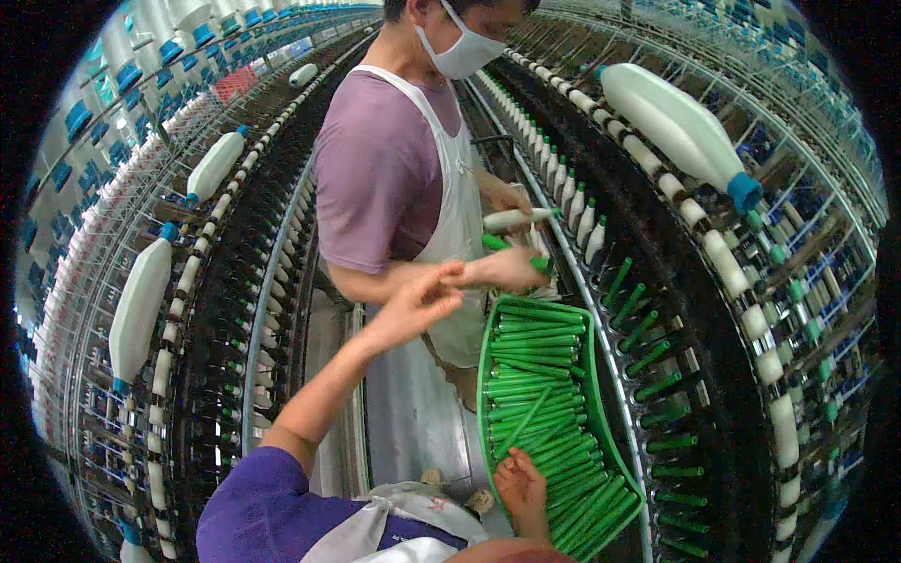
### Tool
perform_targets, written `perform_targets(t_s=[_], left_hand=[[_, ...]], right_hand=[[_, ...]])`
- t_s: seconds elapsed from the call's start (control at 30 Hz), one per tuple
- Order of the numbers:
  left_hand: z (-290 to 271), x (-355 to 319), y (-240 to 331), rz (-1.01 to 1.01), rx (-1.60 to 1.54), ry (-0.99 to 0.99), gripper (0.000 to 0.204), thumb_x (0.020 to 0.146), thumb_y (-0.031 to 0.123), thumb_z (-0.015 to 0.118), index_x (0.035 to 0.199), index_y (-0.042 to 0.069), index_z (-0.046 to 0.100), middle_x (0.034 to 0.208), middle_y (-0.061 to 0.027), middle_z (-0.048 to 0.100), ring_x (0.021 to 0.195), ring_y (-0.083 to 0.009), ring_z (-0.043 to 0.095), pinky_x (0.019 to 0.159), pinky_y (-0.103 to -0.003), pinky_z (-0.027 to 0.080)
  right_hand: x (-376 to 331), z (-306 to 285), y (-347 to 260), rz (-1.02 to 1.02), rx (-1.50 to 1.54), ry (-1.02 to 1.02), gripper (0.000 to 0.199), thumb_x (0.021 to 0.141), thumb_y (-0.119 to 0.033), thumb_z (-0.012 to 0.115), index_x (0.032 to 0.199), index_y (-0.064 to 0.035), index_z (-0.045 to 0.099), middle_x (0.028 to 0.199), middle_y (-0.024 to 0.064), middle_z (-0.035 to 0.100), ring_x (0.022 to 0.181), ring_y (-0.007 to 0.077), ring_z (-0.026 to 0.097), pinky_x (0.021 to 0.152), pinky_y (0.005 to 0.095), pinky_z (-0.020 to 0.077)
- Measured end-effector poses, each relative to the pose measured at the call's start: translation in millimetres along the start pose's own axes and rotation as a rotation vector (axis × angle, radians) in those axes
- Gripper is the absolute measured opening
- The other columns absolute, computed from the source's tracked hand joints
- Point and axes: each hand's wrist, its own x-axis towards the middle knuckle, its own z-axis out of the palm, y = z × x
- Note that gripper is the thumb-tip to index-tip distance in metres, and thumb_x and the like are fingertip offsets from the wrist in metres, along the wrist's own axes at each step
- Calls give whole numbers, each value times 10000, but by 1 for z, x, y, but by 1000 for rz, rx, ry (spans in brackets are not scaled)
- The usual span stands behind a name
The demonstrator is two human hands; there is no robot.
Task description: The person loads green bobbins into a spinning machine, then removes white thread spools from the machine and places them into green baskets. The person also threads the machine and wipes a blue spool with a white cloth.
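Observation:
My left hand is raised at the end of my bare forearm, fingers stretched apart, overlapping the co-worker's forearm; whether they touch I cannot tell. Low at the bin's left side is my right hand, its fingers curled; what they hold, if anything, is hidden. A slanted green tube lies close to those fingertips. The long green bin carries many slim green tubes. Beyond it, the co-worker holds a white yarn bobbin in one hand; the other hand, blurred, is near green tubes.
A masked co-worker in an apron stands in the narrow aisle. On the right, a spinning frame rail carries full bobbins and bare green tubes. Large yarn packages hang above. Another frame lines the left.

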Motion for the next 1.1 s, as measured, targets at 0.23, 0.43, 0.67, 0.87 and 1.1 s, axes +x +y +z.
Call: perform_targets(t_s=[0.23, 0.43, 0.67, 0.87, 1.1], left_hand=[[-23, -8, -2, -61, 31, -80, 535, 900, 123, 595, 1376, 41, 364, 1316, -82, 473, 1062, -144, 559, 892, -295, 456], [-64, -5, -16, -86, -225, -419, 529, 890, 136, 614, 1360, 28, 395, 1308, -79, 486, 1100, -165, 535, 930, -314, 442], [-89, 0, -34, -214, -314, -645, 523, 856, 139, 652, 1313, -3, 439, 1197, -111, 571, 1042, -194, 576, 898, -347, 474], [-82, 0, -41, -169, -374, -832, 503, 857, 90, 637, 1307, -10, 437, 1190, -127, 572, 1053, -221, 585, 907, -352, 468], [-65, 0, -36, -168, -405, -863, 473, 871, 48, 606, 1310, -10, 437, 1167, -124, 584, 1047, -201, 581, 899, -337, 469]], right_hand=[[50, 135, -48, -326, -457, -332, 643, 826, -98, 602, 1403, -86, 319, 747, 88, 546, 644, 169, 503, 597, 296, 417], [103, 236, -35, -413, -600, -564, 734, 805, -109, 628, 1434, -57, 254, 732, 87, 559, 623, 149, 518, 570, 262, 410], [133, 250, -1, -547, -591, -499, 700, 786, -86, 611, 1416, -53, 307, 803, 110, 567, 680, 147, 510, 591, 247, 396], [128, 245, 7, -669, -554, -432, 642, 774, -89, 621, 1371, -40, 389, 812, 106, 569, 682, 154, 521, 614, 247, 410], [99, 214, 9, -607, -669, -309, 580, 781, -186, 627, 1295, 18, 454, 690, 100, 559, 617, 165, 483, 592, 298, 389]])
